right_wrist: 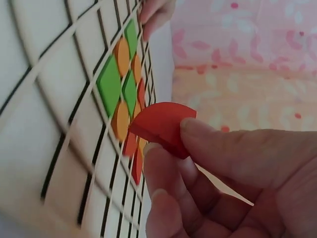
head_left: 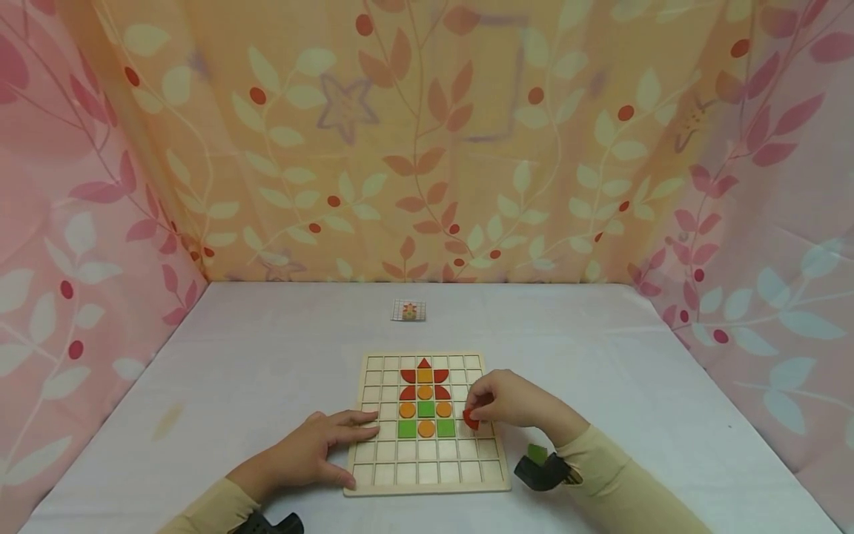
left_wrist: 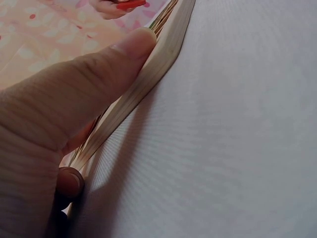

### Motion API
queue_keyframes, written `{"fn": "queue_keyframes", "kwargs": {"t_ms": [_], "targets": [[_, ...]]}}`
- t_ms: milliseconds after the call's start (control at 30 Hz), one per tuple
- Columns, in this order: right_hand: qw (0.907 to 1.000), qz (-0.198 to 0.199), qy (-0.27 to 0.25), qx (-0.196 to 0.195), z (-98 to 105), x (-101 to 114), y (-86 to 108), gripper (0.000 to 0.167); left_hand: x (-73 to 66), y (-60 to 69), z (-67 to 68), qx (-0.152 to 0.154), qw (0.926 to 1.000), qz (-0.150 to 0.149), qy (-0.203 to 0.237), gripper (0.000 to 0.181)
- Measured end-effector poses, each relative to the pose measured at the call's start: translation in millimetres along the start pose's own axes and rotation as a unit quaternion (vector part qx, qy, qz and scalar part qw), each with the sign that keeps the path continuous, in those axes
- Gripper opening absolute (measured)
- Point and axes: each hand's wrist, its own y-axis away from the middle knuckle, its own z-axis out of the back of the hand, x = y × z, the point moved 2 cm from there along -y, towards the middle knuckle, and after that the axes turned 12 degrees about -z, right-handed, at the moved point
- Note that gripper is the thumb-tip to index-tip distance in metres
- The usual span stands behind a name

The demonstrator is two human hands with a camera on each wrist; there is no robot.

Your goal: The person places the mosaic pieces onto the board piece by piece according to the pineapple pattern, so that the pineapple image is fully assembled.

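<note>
A pale wooden grid board (head_left: 427, 489) lies on the white table. Its middle squares bear a pattern: a red triangle (head_left: 424, 363) at the top, an orange square (head_left: 425, 376), red quarter-circle pieces, orange discs and green squares (head_left: 425, 409). My left hand (head_left: 313, 449) rests on the board's left side with fingers extended; its thumb touches the edge near the lower left corner. My right hand (head_left: 517, 404) pinches a red quarter-circle piece (right_wrist: 166, 124) between thumb and fingertips. In the head view that piece is over the board's right side, right of the pattern.
Behind the board lies a small card (head_left: 408, 310) with a gridded, coloured picture. A small green object (head_left: 537, 453) shows beside the black wrist camera (head_left: 542, 473) at the right sleeve. Patterned curtains (head_left: 427, 148) enclose the table's back and sides.
</note>
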Motion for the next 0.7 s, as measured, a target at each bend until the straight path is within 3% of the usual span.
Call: {"fn": "queue_keyframes", "kwargs": {"t_ms": [333, 700], "targets": [[0.9992, 0.041, -0.003, 0.003, -25.9, 35.9, -17.0, 0.008, 1.9, -0.3, -0.8, 0.004, 1.0000, -0.002, -0.003, 0.071], [0.9978, 0.067, 0.005, -0.005, -55.0, 51.5, -28.7, 0.012, -1.1, -0.4, 1.3, 0.000, 1.0000, -0.008, -0.003, 0.071]]}}
